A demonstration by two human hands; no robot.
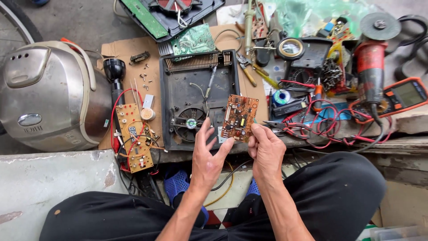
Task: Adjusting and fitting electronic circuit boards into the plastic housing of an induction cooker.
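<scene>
Small orange-brown circuit board (240,118), rectangular, crowded with components, one yellow part near its middle. Held tilted above the open black appliance base (197,100), right of the fan (190,123). Pinched at near right edge by right hand (266,149) fingers; left hand (209,154) fingers spread, thumb touching near left corner.
</scene>
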